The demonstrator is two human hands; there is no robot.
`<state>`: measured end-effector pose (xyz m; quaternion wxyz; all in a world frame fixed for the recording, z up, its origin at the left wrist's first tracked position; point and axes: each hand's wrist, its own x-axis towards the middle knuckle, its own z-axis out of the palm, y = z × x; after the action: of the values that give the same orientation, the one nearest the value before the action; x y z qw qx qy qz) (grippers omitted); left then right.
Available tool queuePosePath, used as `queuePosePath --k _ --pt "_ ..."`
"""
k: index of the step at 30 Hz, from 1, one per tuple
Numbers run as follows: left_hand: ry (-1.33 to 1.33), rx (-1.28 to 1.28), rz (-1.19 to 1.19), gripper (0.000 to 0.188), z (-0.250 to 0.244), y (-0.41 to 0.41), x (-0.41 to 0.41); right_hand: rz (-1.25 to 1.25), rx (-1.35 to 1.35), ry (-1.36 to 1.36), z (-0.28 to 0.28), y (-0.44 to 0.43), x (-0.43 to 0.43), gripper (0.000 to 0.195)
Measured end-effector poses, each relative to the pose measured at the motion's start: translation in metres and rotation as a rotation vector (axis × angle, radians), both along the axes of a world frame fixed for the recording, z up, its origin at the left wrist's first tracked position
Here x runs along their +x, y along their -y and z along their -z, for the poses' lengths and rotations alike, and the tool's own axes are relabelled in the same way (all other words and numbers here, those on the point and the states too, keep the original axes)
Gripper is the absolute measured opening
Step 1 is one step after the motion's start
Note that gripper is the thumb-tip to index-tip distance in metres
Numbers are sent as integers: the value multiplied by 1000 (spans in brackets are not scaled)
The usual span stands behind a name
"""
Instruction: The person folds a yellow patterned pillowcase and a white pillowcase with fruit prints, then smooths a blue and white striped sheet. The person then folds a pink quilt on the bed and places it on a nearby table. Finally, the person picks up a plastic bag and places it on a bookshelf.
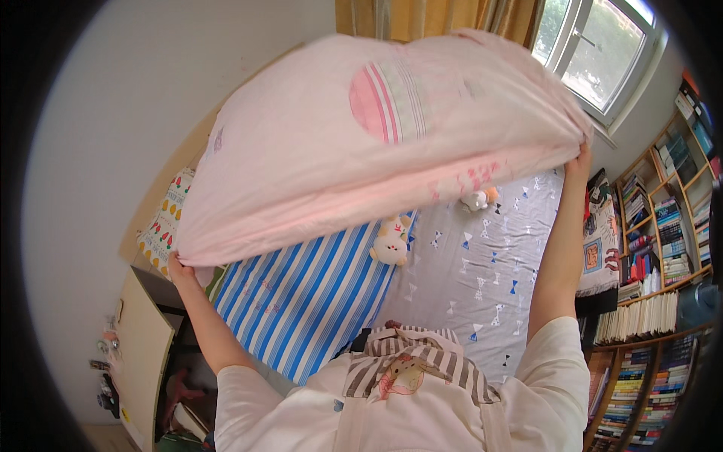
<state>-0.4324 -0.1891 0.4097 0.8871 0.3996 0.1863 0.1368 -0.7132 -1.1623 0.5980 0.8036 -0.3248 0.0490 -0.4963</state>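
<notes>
A pale pink quilt or cover [294, 124] billows in the air over the bed, stretched between my two raised hands. My left hand [182, 270] grips its near left corner. At the near right corner, my right hand [579, 155] holds the fabric bunched. Below it lies a blue-and-white striped mat [305, 288] on the bed's left part. A grey sheet with bow prints [452, 282] shows on the right. A cream plush toy [391, 243] rests near the mat's right edge, and a white-and-orange plush toy [477, 199] is partly hidden by the raised cover.
A pillow with fruit prints [169, 214] lies by the left wall. Bookshelves full of books [666, 237] line the right side, beside a patterned textile [600, 243]. A window [604, 51] and yellow curtains [429, 20] are at the back. A cabinet [141, 316] stands at left.
</notes>
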Motion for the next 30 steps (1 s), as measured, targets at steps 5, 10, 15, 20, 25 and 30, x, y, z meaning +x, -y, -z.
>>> queuePosePath --k 5,10,15,20,25,30 --pt "-69 156 -449 40 46 77 -37 46 306 -140 94 17 -42 39" --pt "-18 886 -491 61 1 208 -53 -118 237 -267 176 -57 -16 36" --pt "244 1354 193 67 -11 411 -111 -607 208 -321 217 -238 2 39" --pt "366 872 1129 61 79 511 -147 -918 -252 -964 263 -363 -7 41" --pt "-392 211 1479 52 90 489 -198 -801 -249 -1053 270 -399 -34 30" --pt "61 869 1178 53 125 458 -207 -1256 -982 -885 300 -376 -47 25"
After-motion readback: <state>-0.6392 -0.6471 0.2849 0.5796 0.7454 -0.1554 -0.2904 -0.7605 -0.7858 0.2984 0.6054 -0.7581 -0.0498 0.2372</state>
